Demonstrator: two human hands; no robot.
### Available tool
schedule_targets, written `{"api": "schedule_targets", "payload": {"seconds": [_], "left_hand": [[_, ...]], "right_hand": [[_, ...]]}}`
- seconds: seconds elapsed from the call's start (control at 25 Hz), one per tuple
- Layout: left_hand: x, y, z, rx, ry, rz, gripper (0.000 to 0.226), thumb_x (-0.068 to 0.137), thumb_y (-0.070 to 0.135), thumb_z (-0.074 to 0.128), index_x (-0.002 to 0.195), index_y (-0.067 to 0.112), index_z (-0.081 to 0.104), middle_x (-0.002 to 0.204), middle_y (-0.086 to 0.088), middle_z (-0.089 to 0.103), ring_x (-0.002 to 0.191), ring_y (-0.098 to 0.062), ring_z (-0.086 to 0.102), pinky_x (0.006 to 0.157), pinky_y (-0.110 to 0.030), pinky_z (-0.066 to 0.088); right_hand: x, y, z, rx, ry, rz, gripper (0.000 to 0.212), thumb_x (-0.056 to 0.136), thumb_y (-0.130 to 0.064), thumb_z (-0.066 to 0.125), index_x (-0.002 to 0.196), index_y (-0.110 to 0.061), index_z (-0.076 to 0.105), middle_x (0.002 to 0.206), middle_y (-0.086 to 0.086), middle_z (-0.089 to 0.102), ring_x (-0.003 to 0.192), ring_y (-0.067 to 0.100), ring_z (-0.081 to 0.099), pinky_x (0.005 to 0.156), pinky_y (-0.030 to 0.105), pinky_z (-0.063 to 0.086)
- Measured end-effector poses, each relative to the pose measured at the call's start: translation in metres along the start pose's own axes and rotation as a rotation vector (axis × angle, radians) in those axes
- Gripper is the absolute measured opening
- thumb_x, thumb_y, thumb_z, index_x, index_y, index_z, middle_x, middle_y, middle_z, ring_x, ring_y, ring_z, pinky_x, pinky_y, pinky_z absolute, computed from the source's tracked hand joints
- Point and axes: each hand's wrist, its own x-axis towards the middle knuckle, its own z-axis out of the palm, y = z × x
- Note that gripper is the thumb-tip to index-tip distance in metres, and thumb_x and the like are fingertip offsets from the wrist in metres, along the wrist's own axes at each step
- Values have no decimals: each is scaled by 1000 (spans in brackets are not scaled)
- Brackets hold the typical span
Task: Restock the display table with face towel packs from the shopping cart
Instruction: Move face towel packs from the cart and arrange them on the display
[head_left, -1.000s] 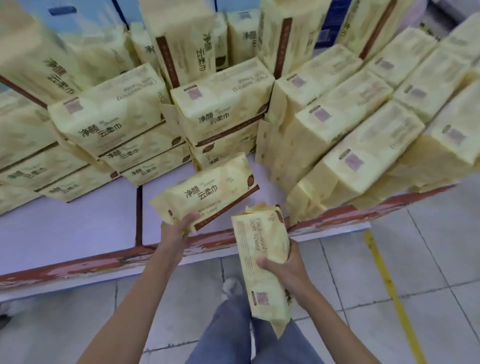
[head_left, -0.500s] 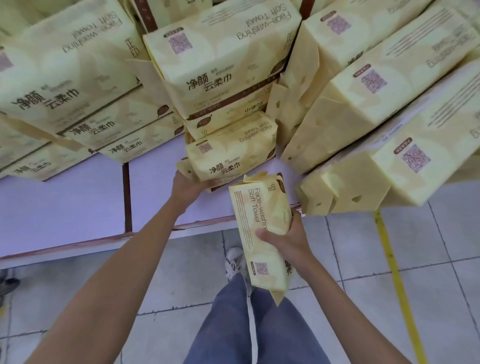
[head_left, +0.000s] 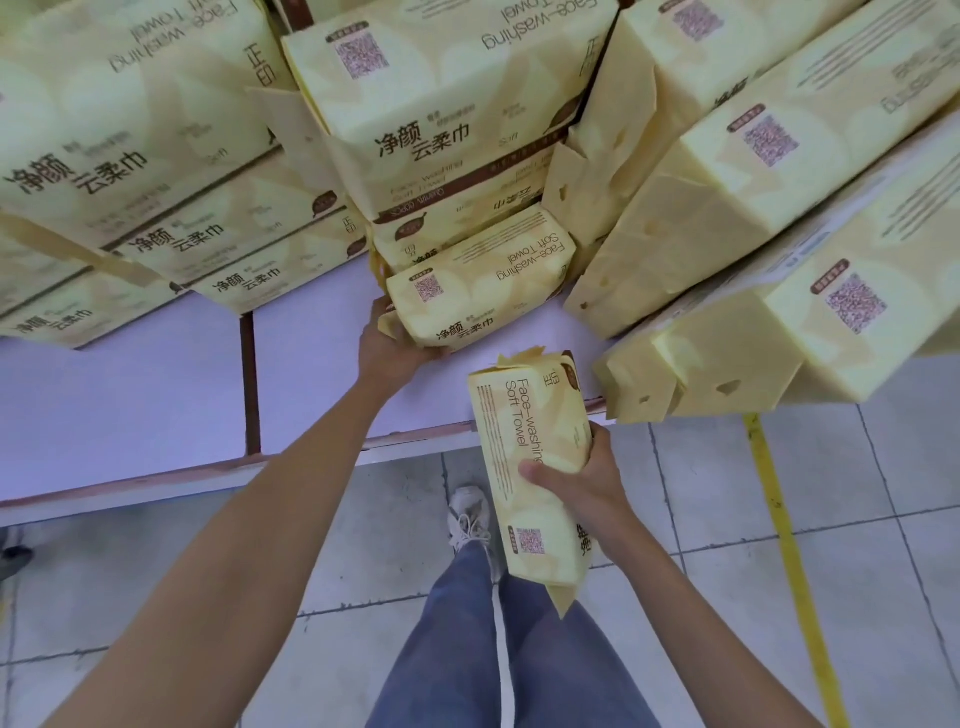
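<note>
looking straight down, blue jeans (head_left: 467, 649) and one pale shoe (head_left: 470, 517) stand on grey floor tiles (head_left: 883, 519). a yellow floor line (head_left: 795, 561) runs off on the right side.

right hand (head_left: 576, 478): fingers and thumb curled round the middle of the right-hand pack (head_left: 519, 410), a yellow face towel pack. it is held on end and slightly tilted. its upper crimped end sits level with the front edge of the table (head_left: 130, 395) and its lower end hangs in front of the jeans. contact with the table edge cannot be determined.

left hand (head_left: 387, 348): the arm reaches over the front edge and the hand grips the left crimped end of the table pack (head_left: 478, 291). the fingers under the pack are hidden. this pack lies flat on the lilac table top, long side across, and butts against the foot of the middle stack (head_left: 441, 104).

a dark seam (head_left: 249, 374) crosses the table top just left of the left hand.

beyond, the left stacks (head_left: 130, 156) lie in flat layers. the right bundles (head_left: 753, 171) are larger, lean at an angle, and the nearest one overhangs the table's front edge. the table pack sits between these two groups.
</note>
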Motion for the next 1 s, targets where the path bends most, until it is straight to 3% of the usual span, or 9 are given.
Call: {"api": "schedule_targets", "payload": {"seconds": [0.16, 0.28, 0.4, 0.48, 0.56, 0.6, 0.76, 0.84, 1.0], "left_hand": [[-40, 2, -19, -171, 54, -144, 98, 76, 16, 78, 148, 19, 12, 146, -11, 34, 131, -24, 38, 95, -32, 39], [-108, -5, -46, -350, 198, -178, 67, 87, 34, 65, 142, 25, 28, 143, -7, 40, 122, -19, 46, 91, -32, 35], [-178, -9, -59, -413, 178, -60, 40, 88, 32, 60, 125, 23, 49, 130, -8, 55, 112, -13, 58, 99, -35, 44], [-207, -3, -61, -426, 73, 47, 56, 77, 40, 71, 123, 15, 51, 126, -12, 57, 101, -7, 62, 93, -26, 49], [-221, 9, -64, -364, -8, 160, 87, 58, 64, 74, 125, 16, 48, 126, -7, 58, 105, -9, 60, 87, -22, 49], [-221, 15, -66, -307, -23, 211, 93, 51, 70, 74, 126, 22, 46, 126, 0, 57, 110, -7, 58, 86, -21, 49], [-194, 39, -68, -138, 64, 327, 96, 44, 50, 85, 127, 34, 40, 126, 15, 51, 117, -1, 49, 81, -19, 52], [-171, 51, -69, -113, 102, 349, 87, 47, 40, 88, 121, 38, 43, 122, 17, 52, 114, -6, 50, 77, -17, 52], [-115, 63, -74, -99, -11, 353, 77, 58, 12, 89, 119, 29, 45, 116, 17, 52, 116, -14, 49, 73, -10, 47]], "right_hand": [[-8, -16, 11, 60, -30, 19, 75, 60, -26, 88, 118, -24, 40, 109, -8, 60, 96, 9, 62, 71, 27, 52], [-18, -36, 24, 159, -74, 36, 67, 67, -23, 84, 118, -20, 41, 108, -6, 63, 91, 10, 64, 58, 22, 51], [-27, -58, 41, 327, -126, 103, 61, 73, -25, 78, 124, -10, 48, 110, 4, 68, 90, 17, 67, 58, 24, 54], [-32, -75, 55, 419, -182, 158, 53, 77, -30, 74, 123, -10, 55, 107, 6, 70, 94, 21, 67, 72, 35, 58], [-36, -89, 65, 494, -246, 204, 47, 79, -35, 71, 119, -14, 58, 111, 9, 69, 102, 28, 65, 91, 51, 51], [-37, -96, 68, 520, -274, 212, 43, 80, -38, 69, 116, -17, 58, 111, 9, 69, 102, 28, 64, 92, 54, 49], [-34, -119, 76, 629, -317, 208, 40, 80, -42, 69, 110, -18, 57, 108, 8, 68, 102, 27, 62, 84, 47, 52], [-27, -130, 76, 649, -323, 190, 45, 80, -42, 68, 116, -16, 56, 111, 11, 66, 107, 30, 60, 90, 51, 50], [-7, -147, 71, 686, -315, 180, 53, 83, -41, 67, 125, -13, 51, 113, 13, 64, 106, 31, 60, 88, 50, 51]]}}
